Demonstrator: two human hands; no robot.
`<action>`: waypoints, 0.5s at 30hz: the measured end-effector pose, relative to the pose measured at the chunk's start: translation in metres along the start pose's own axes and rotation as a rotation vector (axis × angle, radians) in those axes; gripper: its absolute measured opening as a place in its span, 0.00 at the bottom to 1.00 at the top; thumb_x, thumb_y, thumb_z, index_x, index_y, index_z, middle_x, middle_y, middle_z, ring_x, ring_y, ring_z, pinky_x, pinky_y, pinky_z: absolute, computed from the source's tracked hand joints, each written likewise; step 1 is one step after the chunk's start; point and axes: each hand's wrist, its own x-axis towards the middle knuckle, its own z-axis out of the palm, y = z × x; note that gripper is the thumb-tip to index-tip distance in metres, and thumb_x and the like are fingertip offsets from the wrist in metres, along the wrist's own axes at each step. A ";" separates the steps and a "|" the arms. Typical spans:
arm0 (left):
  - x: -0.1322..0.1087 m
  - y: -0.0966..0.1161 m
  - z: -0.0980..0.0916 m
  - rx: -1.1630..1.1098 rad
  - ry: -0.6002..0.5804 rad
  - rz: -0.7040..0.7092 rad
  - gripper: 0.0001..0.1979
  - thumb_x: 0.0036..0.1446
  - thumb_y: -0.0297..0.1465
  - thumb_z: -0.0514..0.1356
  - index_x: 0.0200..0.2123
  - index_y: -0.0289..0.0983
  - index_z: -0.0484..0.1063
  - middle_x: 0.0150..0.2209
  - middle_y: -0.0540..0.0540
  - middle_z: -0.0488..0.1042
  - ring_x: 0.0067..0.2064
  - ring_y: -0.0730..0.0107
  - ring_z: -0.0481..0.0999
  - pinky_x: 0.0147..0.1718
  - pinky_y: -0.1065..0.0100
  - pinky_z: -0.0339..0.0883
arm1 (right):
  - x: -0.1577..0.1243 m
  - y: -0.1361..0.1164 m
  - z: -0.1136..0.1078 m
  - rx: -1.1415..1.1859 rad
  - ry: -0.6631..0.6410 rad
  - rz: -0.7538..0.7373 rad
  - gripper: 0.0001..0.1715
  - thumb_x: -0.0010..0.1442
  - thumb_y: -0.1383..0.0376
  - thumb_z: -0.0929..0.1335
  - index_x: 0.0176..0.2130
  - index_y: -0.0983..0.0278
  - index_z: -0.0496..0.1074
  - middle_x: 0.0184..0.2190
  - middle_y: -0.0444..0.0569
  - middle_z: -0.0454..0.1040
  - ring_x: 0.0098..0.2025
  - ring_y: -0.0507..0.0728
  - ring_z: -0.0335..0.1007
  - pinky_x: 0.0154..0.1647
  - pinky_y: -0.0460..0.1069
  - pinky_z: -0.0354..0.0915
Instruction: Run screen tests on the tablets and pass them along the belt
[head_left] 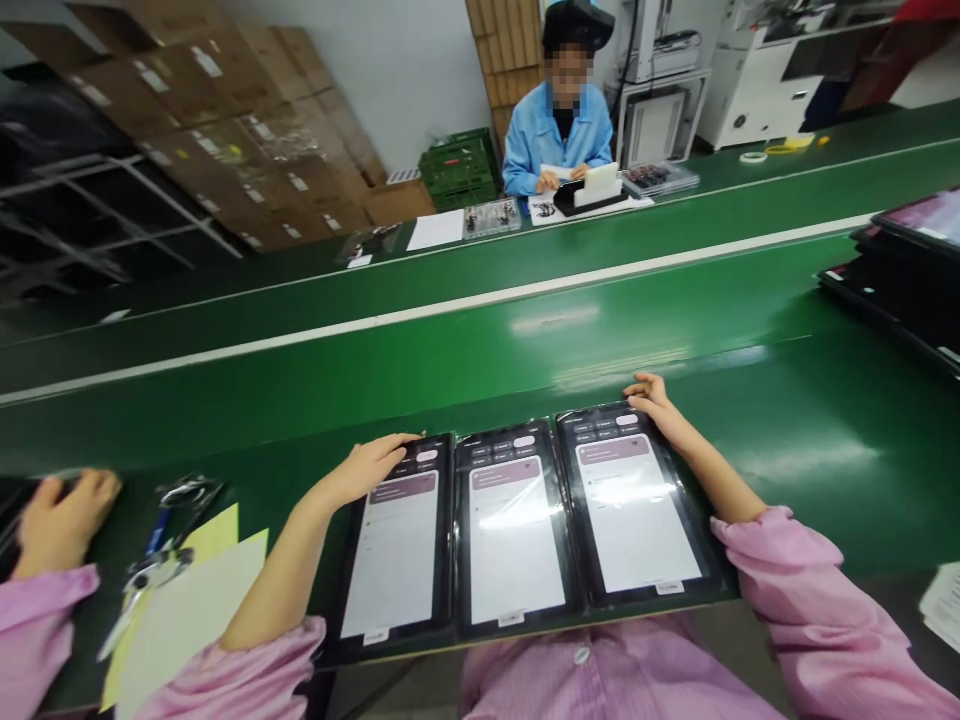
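Three tablets with lit screens lie side by side along the near table edge: a left tablet (397,555), a middle tablet (517,545) and a right tablet (634,515). A small white label sits at the bottom of each. My left hand (371,465) rests at the top left of the left tablet, fingers stretched over its upper edge. At the upper right corner of the right tablet, my right hand (651,400) touches the edge with its fingers apart. Neither hand is closed around anything that I can see.
Left of my arm lie yellow and white papers (199,590) and a tangle of tools or cables (176,510). A neighbour's hand (67,515) is at the far left. Stacked dark devices (900,285) stand at right. Across the green belt (450,350) sits a co-worker (559,140).
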 end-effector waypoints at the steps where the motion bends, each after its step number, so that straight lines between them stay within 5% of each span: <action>1: -0.004 -0.003 0.002 -0.027 -0.002 -0.018 0.25 0.63 0.40 0.44 0.54 0.43 0.74 0.59 0.42 0.74 0.61 0.49 0.70 0.65 0.36 0.44 | 0.000 -0.002 -0.001 0.012 0.003 0.014 0.34 0.47 0.46 0.71 0.48 0.56 0.56 0.40 0.48 0.70 0.43 0.61 0.68 0.50 0.59 0.65; 6: -0.012 0.015 0.019 -0.068 0.070 -0.068 0.24 0.62 0.46 0.48 0.51 0.41 0.73 0.57 0.37 0.74 0.63 0.41 0.65 0.61 0.25 0.24 | -0.009 -0.020 -0.016 0.078 0.106 0.036 0.29 0.52 0.44 0.68 0.48 0.55 0.62 0.45 0.52 0.70 0.46 0.63 0.69 0.49 0.59 0.65; 10: -0.019 0.016 0.020 -0.097 0.073 -0.077 0.25 0.65 0.47 0.43 0.54 0.44 0.70 0.59 0.40 0.72 0.65 0.46 0.63 0.63 0.27 0.24 | -0.052 -0.047 -0.014 -0.142 0.174 -0.125 0.26 0.61 0.44 0.63 0.52 0.54 0.65 0.44 0.53 0.70 0.48 0.64 0.68 0.50 0.61 0.66; 12: -0.034 0.009 0.019 -0.126 0.127 -0.049 0.28 0.67 0.46 0.38 0.61 0.45 0.65 0.65 0.42 0.66 0.68 0.48 0.58 0.64 0.29 0.25 | -0.090 -0.065 0.000 -0.353 -0.008 -0.214 0.25 0.65 0.45 0.60 0.55 0.53 0.67 0.47 0.55 0.70 0.50 0.67 0.68 0.51 0.64 0.66; 15: -0.070 -0.007 0.030 -0.140 0.263 0.184 0.30 0.67 0.46 0.39 0.64 0.42 0.63 0.65 0.42 0.65 0.68 0.51 0.59 0.68 0.37 0.26 | -0.152 -0.087 0.034 -0.719 -0.376 -0.369 0.27 0.69 0.47 0.57 0.63 0.45 0.65 0.58 0.57 0.67 0.58 0.70 0.64 0.53 0.67 0.64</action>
